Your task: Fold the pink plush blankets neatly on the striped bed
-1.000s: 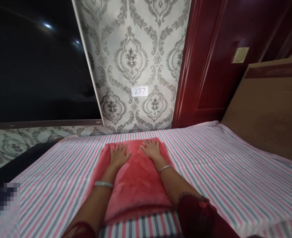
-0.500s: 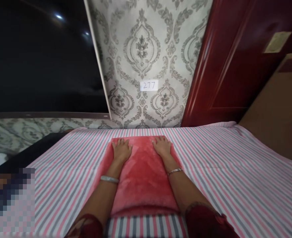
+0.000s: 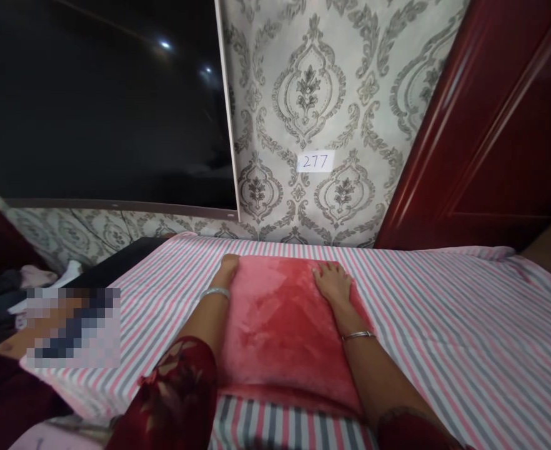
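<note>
A red plush cloth (image 3: pixel 285 325), roughly rectangular with lighter pink brushed patches, lies on a pink, grey and white striped sheet (image 3: pixel 444 325) in front of me. Its near edge looks thick, as if folded. My right hand (image 3: pixel 335 284) rests on the far right corner, palm down with fingers spread. At the far left corner, my left hand (image 3: pixel 229 264) is against the edge of the cloth. The left fingers point down and away and are hidden, so their grip does not show. Each wrist wears a bangle.
A large dark TV screen (image 3: pixel 107 106) stands at the back left, beside patterned wallpaper (image 3: pixel 308 94) with a paper label (image 3: pixel 315 161) reading 277. Dark red panelling (image 3: pixel 500 137) rises at the right. Clothes and a pixelated patch lie at the left.
My left hand has moved from lying flat on the cloth to its far left edge, its fingers now hidden. The right hand stays flat. The view has shifted left.
</note>
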The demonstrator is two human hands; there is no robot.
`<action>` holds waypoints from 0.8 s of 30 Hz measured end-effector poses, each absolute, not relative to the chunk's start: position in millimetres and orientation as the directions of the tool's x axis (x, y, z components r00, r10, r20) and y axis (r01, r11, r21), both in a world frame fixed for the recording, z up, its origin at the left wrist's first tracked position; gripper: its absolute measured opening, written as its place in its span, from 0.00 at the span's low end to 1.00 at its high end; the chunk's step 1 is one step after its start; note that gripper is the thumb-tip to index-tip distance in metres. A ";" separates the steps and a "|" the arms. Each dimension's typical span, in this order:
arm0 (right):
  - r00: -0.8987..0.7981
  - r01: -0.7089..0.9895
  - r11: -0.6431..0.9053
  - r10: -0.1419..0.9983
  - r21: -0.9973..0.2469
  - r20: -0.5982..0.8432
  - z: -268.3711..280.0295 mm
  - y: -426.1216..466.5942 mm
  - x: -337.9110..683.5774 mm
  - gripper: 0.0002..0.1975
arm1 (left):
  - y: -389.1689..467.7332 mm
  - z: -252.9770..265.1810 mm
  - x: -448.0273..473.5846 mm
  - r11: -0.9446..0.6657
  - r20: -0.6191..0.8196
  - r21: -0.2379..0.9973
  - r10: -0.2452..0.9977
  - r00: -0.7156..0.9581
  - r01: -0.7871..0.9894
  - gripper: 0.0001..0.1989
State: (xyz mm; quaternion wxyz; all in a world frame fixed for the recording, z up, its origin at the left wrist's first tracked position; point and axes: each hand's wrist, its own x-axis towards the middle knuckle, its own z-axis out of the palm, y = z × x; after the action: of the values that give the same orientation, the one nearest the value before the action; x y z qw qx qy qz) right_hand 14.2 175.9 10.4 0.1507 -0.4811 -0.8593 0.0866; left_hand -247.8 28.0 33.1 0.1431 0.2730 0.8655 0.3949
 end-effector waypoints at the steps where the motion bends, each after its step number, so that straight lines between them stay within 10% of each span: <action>1: -0.492 0.801 0.523 0.852 -0.292 0.178 10.0 176.1 14.1 0.27 | 26.2 32.5 -252.1 0.517 -0.087 0.803 0.594 -0.800 0.296 0.20; 12: -0.491 0.815 0.516 0.857 -0.264 0.157 9.3 176.0 12.3 0.27 | 6.8 29.2 -270.8 0.321 -0.176 0.939 0.760 -0.626 0.125 0.21; 19: -0.497 0.809 0.526 0.851 -0.262 0.173 7.6 176.8 12.4 0.27 | 19.8 27.8 -279.1 0.300 0.061 0.907 0.604 -0.795 0.297 0.01; 24: -0.503 0.805 0.531 0.847 -0.265 0.170 8.7 176.3 12.8 0.27 | 24.5 22.7 -286.9 0.424 0.068 0.847 0.511 -0.857 0.320 0.09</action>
State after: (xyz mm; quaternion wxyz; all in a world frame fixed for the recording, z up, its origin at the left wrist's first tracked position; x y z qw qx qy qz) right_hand 12.8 176.3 8.7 0.1404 -0.4782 -0.8636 0.0760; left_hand -286.9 24.5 22.7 0.1000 0.2480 0.8379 0.4758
